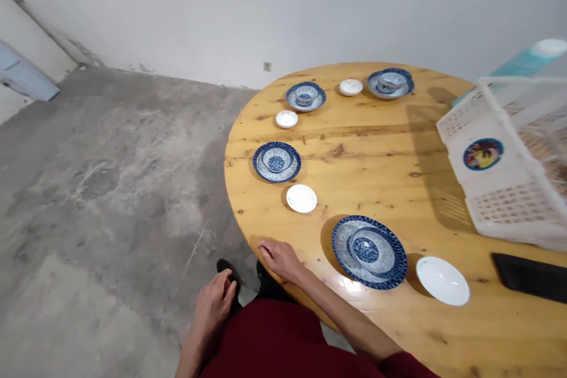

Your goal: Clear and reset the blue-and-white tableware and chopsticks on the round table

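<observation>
My left hand (212,301) hangs in front of my body, off the table, loosely bent, with the thumb apart from the fingers and nothing held. Over the near left table edge rests my right hand (280,258), its fingers curled in and no object showing in it. Nearest to that hand are a blue-patterned plate (340,242) with a matching bowl (367,250) on it and a small white dish (302,198). To the right of this plate lies a larger-looking white dish (443,280).
Around the round wooden table (354,159) stand further blue plates with bowls (277,162) (305,96) (390,82) and small white dishes (287,119) (351,87). A white plastic basket (509,207), a turquoise roll (527,62) and a black flat object (531,276) are at the right.
</observation>
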Action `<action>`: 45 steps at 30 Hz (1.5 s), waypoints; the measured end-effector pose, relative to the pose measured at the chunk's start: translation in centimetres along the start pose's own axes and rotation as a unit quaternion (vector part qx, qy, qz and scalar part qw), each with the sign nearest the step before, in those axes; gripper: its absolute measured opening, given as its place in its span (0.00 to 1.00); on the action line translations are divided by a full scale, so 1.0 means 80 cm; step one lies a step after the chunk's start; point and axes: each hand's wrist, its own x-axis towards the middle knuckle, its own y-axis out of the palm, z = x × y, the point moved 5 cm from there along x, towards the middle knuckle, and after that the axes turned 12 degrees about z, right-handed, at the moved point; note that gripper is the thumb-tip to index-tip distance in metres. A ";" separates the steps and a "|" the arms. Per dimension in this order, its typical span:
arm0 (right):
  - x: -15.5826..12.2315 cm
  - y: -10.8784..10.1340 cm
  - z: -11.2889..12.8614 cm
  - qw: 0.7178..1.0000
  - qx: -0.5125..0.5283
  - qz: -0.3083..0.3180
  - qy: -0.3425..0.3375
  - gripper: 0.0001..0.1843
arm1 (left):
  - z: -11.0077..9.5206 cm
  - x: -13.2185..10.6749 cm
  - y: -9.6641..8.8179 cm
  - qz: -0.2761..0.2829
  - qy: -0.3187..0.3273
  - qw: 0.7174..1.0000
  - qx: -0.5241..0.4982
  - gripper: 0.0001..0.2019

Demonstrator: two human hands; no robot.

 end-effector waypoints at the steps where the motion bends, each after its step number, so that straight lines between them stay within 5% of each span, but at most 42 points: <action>1: 0.007 -0.002 -0.002 1.000 0.004 -0.009 0.012 0.17 | 0.001 0.010 -0.010 0.016 -0.002 1.000 0.008 0.22; 5: 0.037 -0.002 0.005 0.996 0.035 -0.055 0.055 0.17 | 0.010 0.056 -0.060 0.071 0.007 0.997 0.044 0.22; 9: 0.086 0.007 0.042 0.992 0.057 -0.077 0.082 0.17 | 0.034 0.104 -0.125 0.086 0.059 0.992 0.072 0.22; 18: 0.226 0.011 0.166 0.990 0.059 -0.087 0.092 0.16 | 0.144 0.171 -0.290 0.017 0.130 0.988 0.085 0.25; 23: 0.269 -0.007 0.186 0.985 0.046 -0.086 0.142 0.17 | 0.176 0.206 -0.328 0.031 0.156 0.985 0.063 0.25; 29: 0.324 -0.028 0.185 0.980 0.054 -0.087 0.168 0.17 | 0.173 0.263 -0.362 0.076 0.186 0.979 0.041 0.26; 36: 0.437 -0.085 0.156 0.976 0.081 -0.090 0.179 0.17 | 0.164 0.369 -0.444 0.069 0.188 0.978 0.059 0.25; 45: 0.609 -0.222 0.118 0.978 0.093 -0.094 0.163 0.17 | 0.150 0.517 -0.595 0.063 0.137 0.982 0.110 0.22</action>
